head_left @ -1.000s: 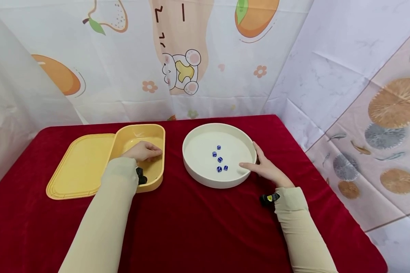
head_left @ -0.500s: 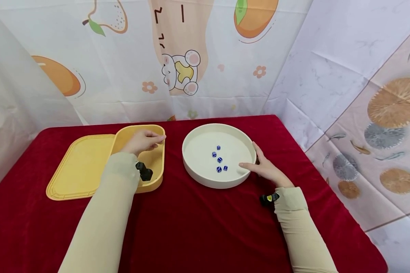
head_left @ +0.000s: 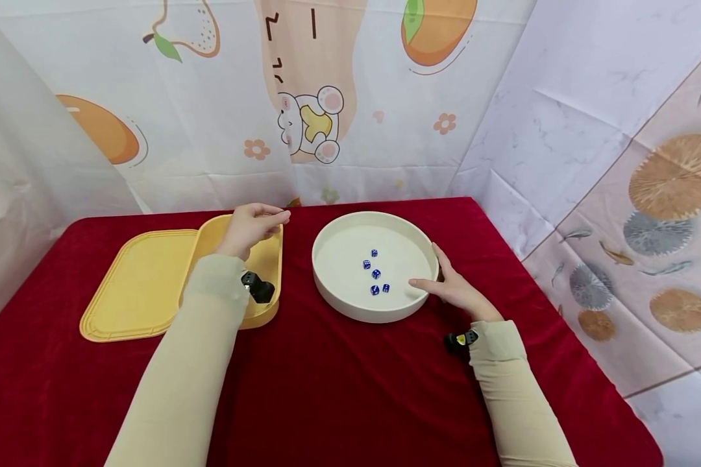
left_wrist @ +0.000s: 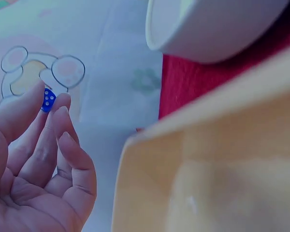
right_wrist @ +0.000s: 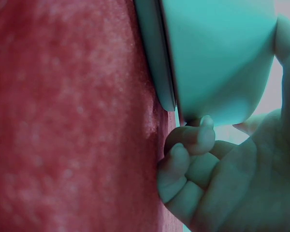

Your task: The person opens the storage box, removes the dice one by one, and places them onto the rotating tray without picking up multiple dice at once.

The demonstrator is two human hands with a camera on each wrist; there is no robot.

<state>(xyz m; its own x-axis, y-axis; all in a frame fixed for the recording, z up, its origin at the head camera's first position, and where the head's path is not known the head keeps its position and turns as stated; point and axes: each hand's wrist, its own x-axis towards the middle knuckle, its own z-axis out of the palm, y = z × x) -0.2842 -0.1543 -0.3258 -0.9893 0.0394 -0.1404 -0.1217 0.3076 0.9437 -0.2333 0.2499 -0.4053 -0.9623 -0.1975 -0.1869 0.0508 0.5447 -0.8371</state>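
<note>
My left hand [head_left: 250, 228] is over the back part of the yellow box [head_left: 259, 318]. In the left wrist view its thumb and fingertips pinch a blue die [left_wrist: 49, 100] with white dots; the fingers hide the die in the head view. My right hand [head_left: 457, 287] holds the right side of a round white tray [head_left: 339, 259], its thumb over the rim and other fingers against the outer wall [right_wrist: 217, 58]. Several blue dice [head_left: 376, 274] lie scattered on the tray's floor.
A flat yellow lid [head_left: 137, 285] lies on the red cloth left of the box, their edges meeting. The red-covered table [head_left: 339, 389] ends at a printed curtain [head_left: 374, 155] behind and on the right.
My left hand has risen from inside the yellow box, moving up and slightly right. The right hand, tray and dice in it stay where they were.
</note>
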